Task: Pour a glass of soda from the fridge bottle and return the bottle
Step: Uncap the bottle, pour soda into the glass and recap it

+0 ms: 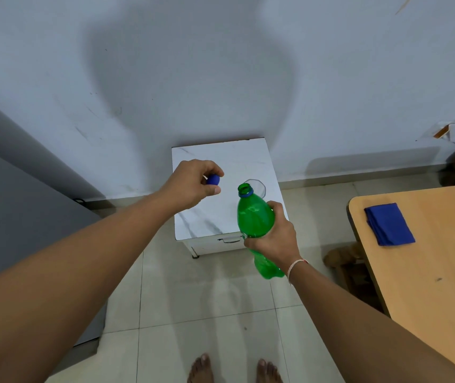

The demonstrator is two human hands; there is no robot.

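My right hand (273, 239) grips a green plastic soda bottle (254, 219) round its middle. The bottle is uncapped, with a blue ring at its open neck, and it tilts toward the far side. Just behind its mouth a clear glass (259, 186) stands on the small white marble-topped cabinet (220, 161). My left hand (193, 183) is raised over the cabinet's left part and pinches the blue bottle cap (213, 179) between thumb and fingers.
The grey fridge (13, 203) stands at the left. A wooden table (428, 258) is at the right with a folded blue cloth (389, 223) on it. The floor is pale tile, and my bare feet (234, 369) show at the bottom.
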